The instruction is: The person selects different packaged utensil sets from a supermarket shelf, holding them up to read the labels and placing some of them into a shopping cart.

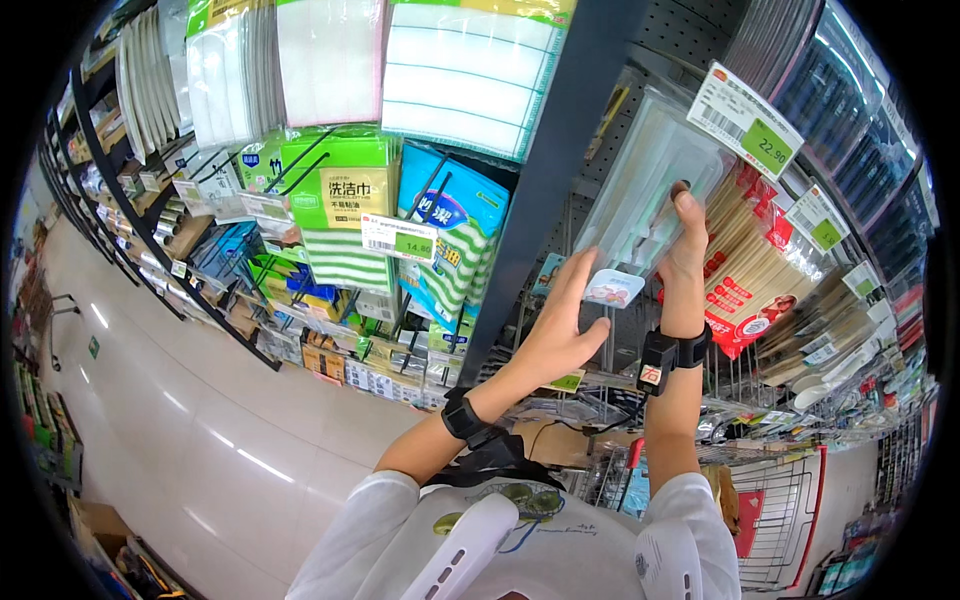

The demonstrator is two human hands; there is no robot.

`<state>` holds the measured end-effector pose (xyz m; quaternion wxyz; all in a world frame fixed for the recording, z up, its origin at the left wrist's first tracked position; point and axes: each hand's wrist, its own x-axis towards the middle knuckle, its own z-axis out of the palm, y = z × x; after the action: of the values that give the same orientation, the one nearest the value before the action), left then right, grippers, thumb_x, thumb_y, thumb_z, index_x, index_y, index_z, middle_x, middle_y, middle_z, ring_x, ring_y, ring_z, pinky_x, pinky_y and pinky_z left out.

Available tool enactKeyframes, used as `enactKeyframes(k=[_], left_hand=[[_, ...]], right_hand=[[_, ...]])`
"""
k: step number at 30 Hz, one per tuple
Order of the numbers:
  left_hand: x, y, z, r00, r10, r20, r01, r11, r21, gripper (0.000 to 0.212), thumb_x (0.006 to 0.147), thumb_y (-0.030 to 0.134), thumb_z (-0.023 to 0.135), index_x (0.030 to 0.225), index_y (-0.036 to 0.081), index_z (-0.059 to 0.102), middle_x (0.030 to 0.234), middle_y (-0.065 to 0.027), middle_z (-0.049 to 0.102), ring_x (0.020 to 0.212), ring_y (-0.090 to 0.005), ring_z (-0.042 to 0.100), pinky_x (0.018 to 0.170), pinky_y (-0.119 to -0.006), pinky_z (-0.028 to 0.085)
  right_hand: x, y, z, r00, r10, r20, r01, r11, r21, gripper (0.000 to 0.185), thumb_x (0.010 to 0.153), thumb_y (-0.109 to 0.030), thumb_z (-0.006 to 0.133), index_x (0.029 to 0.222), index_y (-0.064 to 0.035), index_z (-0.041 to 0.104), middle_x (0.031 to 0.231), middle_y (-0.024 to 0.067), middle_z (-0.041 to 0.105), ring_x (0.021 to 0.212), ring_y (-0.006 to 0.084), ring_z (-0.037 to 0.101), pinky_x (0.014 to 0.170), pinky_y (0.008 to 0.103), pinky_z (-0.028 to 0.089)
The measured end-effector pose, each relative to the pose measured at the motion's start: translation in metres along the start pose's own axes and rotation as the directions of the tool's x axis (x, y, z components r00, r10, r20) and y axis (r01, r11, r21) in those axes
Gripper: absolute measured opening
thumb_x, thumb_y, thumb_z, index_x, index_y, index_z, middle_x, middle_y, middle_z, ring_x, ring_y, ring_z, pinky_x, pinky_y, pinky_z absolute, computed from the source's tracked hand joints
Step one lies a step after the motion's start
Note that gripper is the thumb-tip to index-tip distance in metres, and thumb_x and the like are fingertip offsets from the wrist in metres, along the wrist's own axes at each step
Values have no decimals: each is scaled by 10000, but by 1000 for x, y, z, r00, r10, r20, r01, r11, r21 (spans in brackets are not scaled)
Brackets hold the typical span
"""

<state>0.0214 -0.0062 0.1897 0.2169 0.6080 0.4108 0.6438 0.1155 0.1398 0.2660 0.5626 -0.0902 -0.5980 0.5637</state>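
A stack of clear plastic packages (622, 187), apparently holding pale green utensils, hangs on the rack before me. My right hand (686, 236) grips its right side, the thumb on the front face and the other fingers mostly hidden behind. Along the lower left side, the fingertips of my left hand (566, 326) touch or lie close to the packages; its thumb stands apart. Below the pack, between both hands, a small card with a cartoon print (613, 289) sticks out. Black straps with small devices circle both wrists.
A dark shelf post (551, 150) divides this rack from hanging packs of dishcloths (345, 195) on the left. Bamboo skewers in a red-printed bag (757, 277) hang right of my hand. A price tag (746, 120) juts out above it. A wire shopping cart (780, 517) stands lower right.
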Motion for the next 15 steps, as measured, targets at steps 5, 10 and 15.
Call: enactKeyframes(k=[5, 10, 15], left_hand=[[-10, -4, -2, 999, 25, 30, -26, 999, 29, 720, 709, 44, 548, 1307, -13, 151, 1347, -213, 161, 1271, -305, 143, 1020, -361, 142], [-19, 0, -3, 998, 68, 5, -68, 993, 96, 748, 703, 68, 565, 1312, -8, 136, 1362, -229, 99, 1278, -333, 90, 1023, -379, 119], [-27, 7, -9, 999, 27, 36, -30, 995, 99, 761, 695, 99, 576, 1312, -6, 143, 1361, -236, 89, 1277, -346, 76, 1022, -387, 114]], right_hand=[[-17, 0, 9, 993, -3, -115, 0, 1000, -22, 554, 703, -380, 603, 1097, -35, 424, 1042, 95, 474, 943, 219, 484, 801, 344, 421], [-50, 5, 24, 994, -10, -111, -1, 995, -97, 653, 766, -391, 554, 1255, -45, 295, 1182, 95, 401, 1094, 241, 386, 923, 366, 315], [-94, 8, 37, 995, 0, -97, -22, 972, -232, 642, 823, -330, 474, 1311, -49, 166, 1242, 112, 328, 1117, 206, 348, 933, 325, 284]])
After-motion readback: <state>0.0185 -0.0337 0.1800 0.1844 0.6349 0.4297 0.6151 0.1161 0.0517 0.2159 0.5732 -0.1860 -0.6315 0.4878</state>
